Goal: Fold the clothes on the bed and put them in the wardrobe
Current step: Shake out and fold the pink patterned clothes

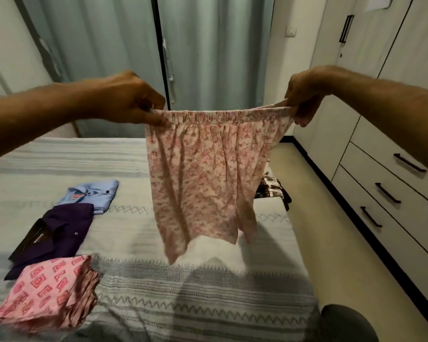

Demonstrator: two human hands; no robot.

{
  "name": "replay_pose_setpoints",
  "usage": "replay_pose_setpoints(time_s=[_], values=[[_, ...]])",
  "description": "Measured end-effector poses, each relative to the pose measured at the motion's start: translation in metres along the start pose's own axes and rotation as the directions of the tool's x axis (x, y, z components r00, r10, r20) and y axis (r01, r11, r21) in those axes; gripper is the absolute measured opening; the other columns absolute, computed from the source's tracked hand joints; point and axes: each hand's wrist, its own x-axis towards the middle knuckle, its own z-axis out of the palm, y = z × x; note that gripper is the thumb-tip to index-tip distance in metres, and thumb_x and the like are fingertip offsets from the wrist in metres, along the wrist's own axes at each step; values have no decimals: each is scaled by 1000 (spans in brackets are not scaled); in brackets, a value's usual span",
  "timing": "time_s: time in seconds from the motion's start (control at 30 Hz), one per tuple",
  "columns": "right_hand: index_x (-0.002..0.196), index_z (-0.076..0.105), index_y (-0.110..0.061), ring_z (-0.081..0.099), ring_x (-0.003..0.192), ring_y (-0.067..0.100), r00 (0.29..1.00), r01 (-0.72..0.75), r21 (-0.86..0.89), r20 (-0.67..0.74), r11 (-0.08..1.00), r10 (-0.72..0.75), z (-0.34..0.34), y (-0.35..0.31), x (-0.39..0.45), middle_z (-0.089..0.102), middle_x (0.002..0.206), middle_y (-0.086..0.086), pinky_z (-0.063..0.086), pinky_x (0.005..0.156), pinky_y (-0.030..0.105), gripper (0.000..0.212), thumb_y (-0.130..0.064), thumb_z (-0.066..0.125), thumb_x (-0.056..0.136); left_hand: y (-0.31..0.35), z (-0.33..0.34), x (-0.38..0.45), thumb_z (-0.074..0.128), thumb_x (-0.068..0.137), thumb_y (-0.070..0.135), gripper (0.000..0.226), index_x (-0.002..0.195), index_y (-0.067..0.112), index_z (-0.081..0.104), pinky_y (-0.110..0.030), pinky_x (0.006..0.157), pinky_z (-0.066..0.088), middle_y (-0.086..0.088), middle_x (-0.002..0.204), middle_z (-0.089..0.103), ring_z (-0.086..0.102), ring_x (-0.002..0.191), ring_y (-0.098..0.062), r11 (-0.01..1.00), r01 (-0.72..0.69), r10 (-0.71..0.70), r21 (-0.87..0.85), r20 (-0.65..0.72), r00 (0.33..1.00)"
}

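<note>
I hold up a pale pink floral pair of trousers (203, 178) by its elastic waistband, stretched flat in the air above the bed (183, 292). My left hand (131, 99) pinches the waistband's left end and my right hand (304, 95) pinches the right end. The legs hang down loose and end just above the bedspread. Three folded garments lie in a row on the bed's left side: a light blue shirt (94, 196), a dark purple shirt (55, 235) and a pink patterned cloth (47, 294).
A dark patterned garment (272, 191) lies crumpled at the bed's far right edge. White wardrobe drawers with dark handles (388, 193) line the right wall across a narrow strip of floor (319, 218). Grey-green curtains (208, 45) hang behind the bed.
</note>
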Motion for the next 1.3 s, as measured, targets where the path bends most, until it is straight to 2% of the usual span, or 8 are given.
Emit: replay_pose_setpoints(time_s=[0.17,0.47,0.57,0.8,0.93,1.07,1.17,1.3], values=[[111,71,8,71,72,23,999,36,-28,-25,999,-37,-12,6,-10,77,101,22,63,68,30,18,-4,65,98,9,-11,-3,53,89,70,49,72,25,56,-38,58,49,2,66,63,62,60,-23,993,120,-119,-19,22,993],[106,67,1,59,53,10,999,-36,240,-17,970,42,9,5,17,64,84,10,53,42,15,16,-10,56,104,-13,22,3,65,95,38,29,75,19,61,-28,53,40,4,61,63,59,53,-20,975,217,-215,-52,38,976],[101,63,-1,61,42,7,996,-34,406,-64,913,66,28,-4,49,65,88,11,55,43,18,13,-9,54,105,-33,46,16,75,94,23,32,71,12,56,-25,54,35,-1,56,54,49,50,-18,960,270,-275,-75,-53,960],[112,68,3,67,68,15,981,64,595,-184,801,59,21,-10,75,71,102,16,61,53,23,18,-10,63,101,-56,40,24,82,84,7,19,88,7,63,-37,63,46,-11,73,61,59,63,-32,956,286,-291,-60,-286,913],[100,70,-3,70,75,19,977,118,667,-211,736,35,24,9,49,70,102,17,62,61,26,12,-14,66,100,-16,29,9,83,82,3,25,100,5,66,-39,63,50,-9,80,63,60,67,-31,978,194,-208,-77,-303,930],[102,69,-2,74,67,15,999,14,779,-38,626,25,87,48,1,72,98,15,61,53,21,8,-8,69,95,56,68,-21,81,85,11,22,103,14,68,-25,61,40,9,82,56,55,68,-9,977,107,-136,-182,-156,978],[108,70,-7,76,81,23,997,-78,855,80,513,18,189,94,-21,74,105,18,65,63,29,20,5,67,93,122,149,-53,70,96,26,17,112,23,66,-19,70,46,12,98,57,55,74,-3,965,-10,2,-264,-31,1000],[123,67,-11,74,86,27,979,-205,825,169,526,116,373,155,-54,71,111,20,63,70,34,33,3,69,93,235,290,-111,74,94,43,19,109,34,66,-16,71,54,12,102,69,67,81,-7,862,198,-41,-466,325,945]])
